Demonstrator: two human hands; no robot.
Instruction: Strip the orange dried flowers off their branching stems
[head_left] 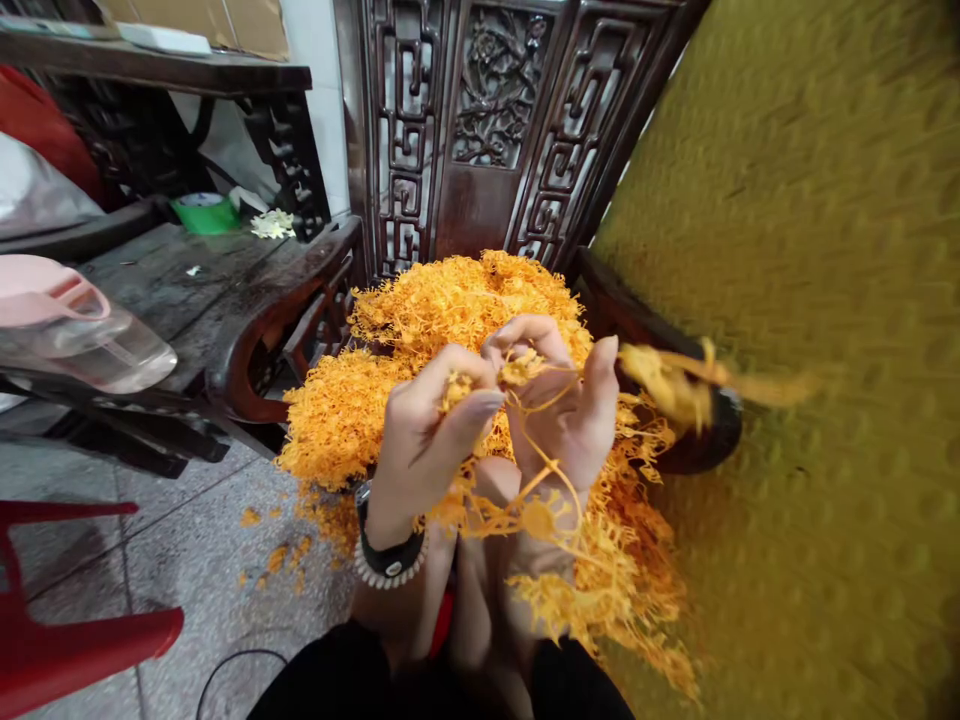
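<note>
A large heap of orange plastic pieces rises in front of me on a dark carved chair and spreads to both sides. My left hand, with a black band and a beaded bracelet at the wrist, pinches a small orange piece above the heap. Close beside it, my right hand is turned palm up with curled fingers around another orange piece. Thin orange strands hang from the hands across my right wrist. More orange pieces, blurred, are to the right of my right hand.
On the left, a dark wooden bench holds a clear bottle with pink lid, green tape and pale pieces. A red stool stands at lower left. Orange bits lie on the floor. A yellow textured surface fills the right.
</note>
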